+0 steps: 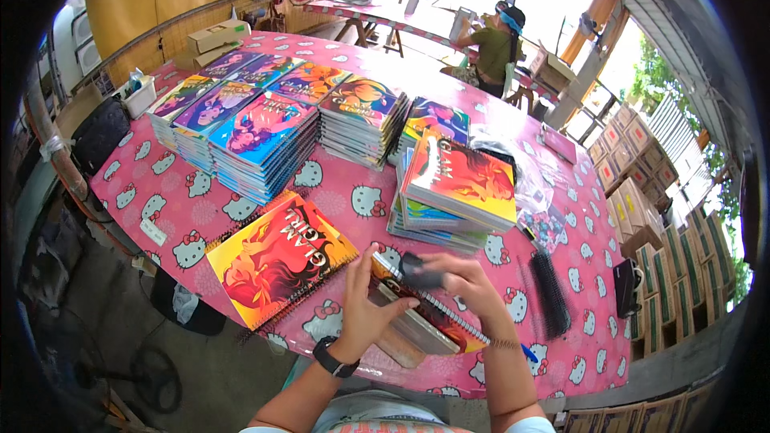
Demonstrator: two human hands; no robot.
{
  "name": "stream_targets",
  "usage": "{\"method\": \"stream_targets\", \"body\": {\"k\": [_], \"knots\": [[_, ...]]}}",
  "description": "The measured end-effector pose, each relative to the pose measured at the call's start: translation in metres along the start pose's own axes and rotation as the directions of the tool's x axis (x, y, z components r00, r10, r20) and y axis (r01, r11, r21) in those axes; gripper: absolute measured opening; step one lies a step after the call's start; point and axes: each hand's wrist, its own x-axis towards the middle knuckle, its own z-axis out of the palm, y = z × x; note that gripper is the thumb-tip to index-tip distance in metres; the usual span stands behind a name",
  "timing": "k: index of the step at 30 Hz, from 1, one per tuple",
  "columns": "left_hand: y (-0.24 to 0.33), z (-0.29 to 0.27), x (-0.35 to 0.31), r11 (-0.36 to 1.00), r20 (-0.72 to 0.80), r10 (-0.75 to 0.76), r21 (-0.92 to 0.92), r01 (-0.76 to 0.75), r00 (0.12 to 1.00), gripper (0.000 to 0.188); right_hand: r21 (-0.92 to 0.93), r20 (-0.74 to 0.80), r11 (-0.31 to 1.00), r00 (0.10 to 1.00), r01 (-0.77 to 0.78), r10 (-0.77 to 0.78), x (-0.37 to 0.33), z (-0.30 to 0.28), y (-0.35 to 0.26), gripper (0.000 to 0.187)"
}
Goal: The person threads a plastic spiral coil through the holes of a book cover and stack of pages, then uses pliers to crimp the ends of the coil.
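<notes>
My left hand (362, 310), with a black watch at the wrist, is closed on a spiral-bound notebook (463, 322), which lies tilted near the table's front edge. A white coil runs along the notebook's edge. Beneath my left fingers is a pale, see-through and wooden-looking block (407, 335). In my right hand (464, 279) is a black hand tool (420, 272), held against the coil edge; its exact kind is unclear. Left of my hands lies a stack of orange-yellow notebooks (277, 261). Ahead stands another stack topped by a red-orange notebook (461, 179).
Several tall notebook stacks (265, 132) fill the back left of the pink table (589, 357). Black coils (549, 295) lie at the right, and a blue pen (529, 353) by my right forearm. A person (499, 48) sits farther back. Cartons (638, 144) stand at the right.
</notes>
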Motion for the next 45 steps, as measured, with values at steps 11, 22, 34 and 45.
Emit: {"method": "stream_targets", "body": {"k": [11,22,34,45], "knots": [[0.002,0.001,0.007,0.999,0.012,0.041,-0.036,-0.041,0.999,0.098,-0.07,-0.099,0.986,0.985,-0.148,0.141,0.015,0.004,-0.014,0.045],[0.003,-0.012,0.017,0.976,0.146,0.017,-0.219,0.016,0.989,0.024,-0.765,-0.236,0.619,0.972,-0.177,-0.014,-0.074,-0.024,0.031,0.046],[0.086,0.01,0.014,0.937,0.339,0.2,-0.342,-0.077,0.919,0.018,-0.621,-0.398,0.779,0.824,0.082,-0.404,-0.091,0.047,-0.087,0.022],[0.091,0.008,0.001,0.928,0.302,0.305,-0.305,-0.211,0.903,0.015,-0.773,-0.2,0.621,0.878,0.132,-0.435,-0.088,0.04,-0.101,0.021]]}}
